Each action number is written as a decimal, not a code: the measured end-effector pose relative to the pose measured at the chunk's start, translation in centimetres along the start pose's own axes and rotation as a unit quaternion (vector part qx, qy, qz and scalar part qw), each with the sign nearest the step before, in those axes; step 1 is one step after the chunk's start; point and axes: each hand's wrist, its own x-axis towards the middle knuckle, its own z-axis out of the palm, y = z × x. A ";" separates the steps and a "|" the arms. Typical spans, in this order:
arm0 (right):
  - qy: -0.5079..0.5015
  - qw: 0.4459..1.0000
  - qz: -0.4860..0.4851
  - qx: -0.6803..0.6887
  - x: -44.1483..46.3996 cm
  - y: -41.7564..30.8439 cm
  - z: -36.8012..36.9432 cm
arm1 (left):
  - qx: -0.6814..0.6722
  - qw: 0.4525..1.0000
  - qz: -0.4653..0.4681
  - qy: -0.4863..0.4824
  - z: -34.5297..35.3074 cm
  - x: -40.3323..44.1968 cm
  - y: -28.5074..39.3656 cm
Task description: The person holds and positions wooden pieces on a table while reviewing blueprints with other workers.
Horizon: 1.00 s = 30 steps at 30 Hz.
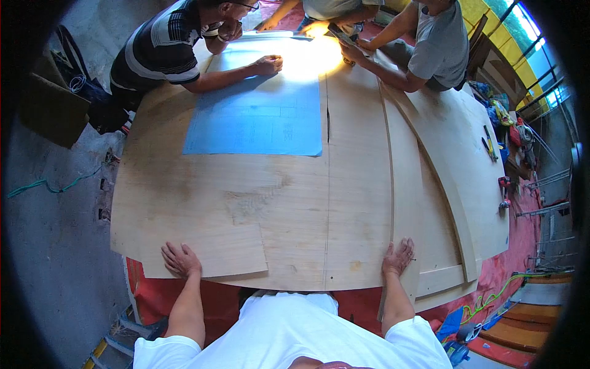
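Standing at the surface's [295, 215] six o'clock edge, apparently pausing over layout. Resting left hand [182, 261] palm-down on the small board [233, 255] at seven o'clock, fingers loosely spread, gripping nothing. Laying right hand [398, 257] on the long strip [405, 203] at five, fingers partly spread, underside grip impossible to tell. Facing the blue sheet [258, 123] at eleven. For shifting either piece, needing fingertips under an edge.
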 end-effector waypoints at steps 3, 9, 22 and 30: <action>-0.007 1.000 0.002 0.012 -0.1 -0.4 -0.6 | 0.001 1.000 0.003 -0.004 0.0 -0.1 -0.2; 0.012 1.000 -0.020 -0.015 0.1 0.3 0.3 | 0.002 1.000 0.001 -0.026 -0.2 0.2 -0.1; 0.010 1.000 -0.020 0.007 0.2 0.1 -0.2 | 0.002 1.000 0.021 0.018 0.0 -0.1 -0.1; 0.027 0.999 -0.032 -0.005 0.3 0.1 0.1 | -0.005 1.000 0.007 0.006 -0.6 0.1 0.4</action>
